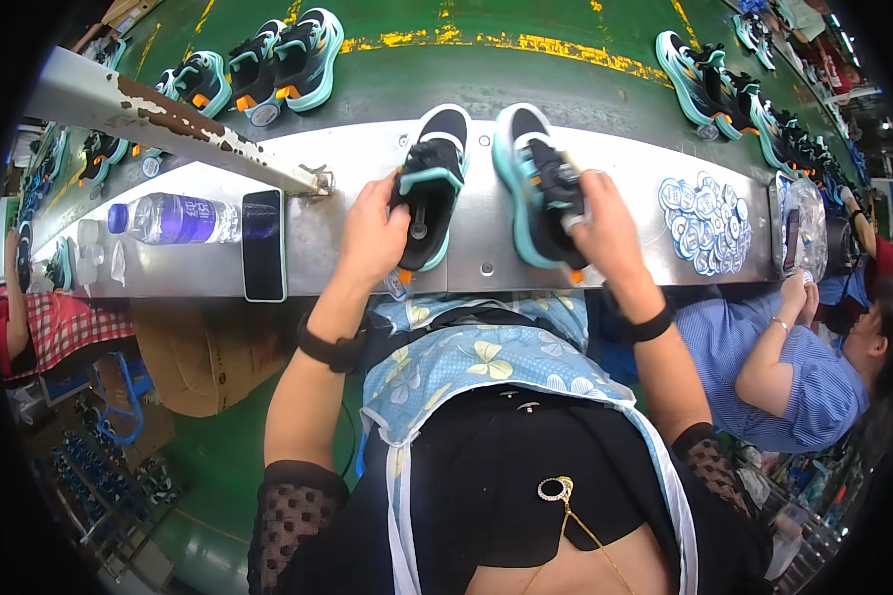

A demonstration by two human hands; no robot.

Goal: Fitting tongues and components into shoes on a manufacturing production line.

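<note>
Hands point(375, 233) point(607, 233) hold shoes point(439, 183) point(533, 193) lengthwise, toes point(446, 119) pointing away.

Across the middle of the bench point(322, 253), one shoe point(434, 198) is held left of another shoe point(534, 193). Toward the left end, a phone point(264, 248) is laid at the near edge, with a bottle point(179, 218) left of it. Tags point(704, 223) are heaped toward the right end. Beyond the far edge, further shoes point(308, 59) are lined up.
</note>
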